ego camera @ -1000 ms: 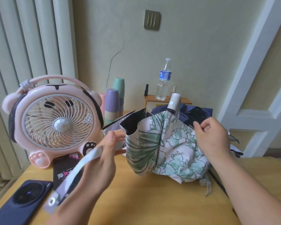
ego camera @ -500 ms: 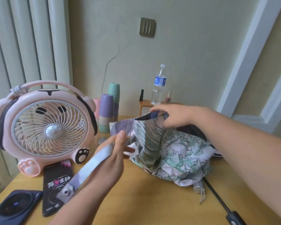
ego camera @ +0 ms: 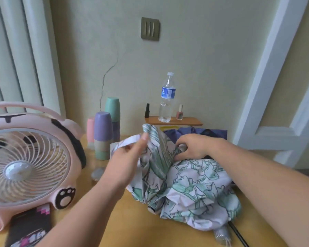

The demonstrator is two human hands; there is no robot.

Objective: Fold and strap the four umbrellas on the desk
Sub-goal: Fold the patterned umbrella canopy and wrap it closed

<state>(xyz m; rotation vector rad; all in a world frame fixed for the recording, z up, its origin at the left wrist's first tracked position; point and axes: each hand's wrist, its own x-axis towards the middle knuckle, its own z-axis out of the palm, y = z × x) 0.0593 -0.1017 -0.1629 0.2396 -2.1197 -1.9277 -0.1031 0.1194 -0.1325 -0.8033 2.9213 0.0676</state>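
The left hand (ego camera: 127, 157) pinches the white strap (ego camera: 130, 140), likely to wrap it round. The right hand (ego camera: 194, 148) grips the flowery umbrella (ego camera: 194, 189), bunching its cloth.

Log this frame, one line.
floral umbrella: bunched on desk | left hand: pinches strap | right hand: grips floral umbrella

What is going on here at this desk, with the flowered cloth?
A person is folding a floral umbrella on the wooden desk. The left hand pinches its white strap, raised beside a fold of the canopy. The right hand grips the bunched fabric near the top. The canopy lies loose and crumpled and is not yet strapped. A dark blue umbrella lies behind it, and a pink fan stands at the left.
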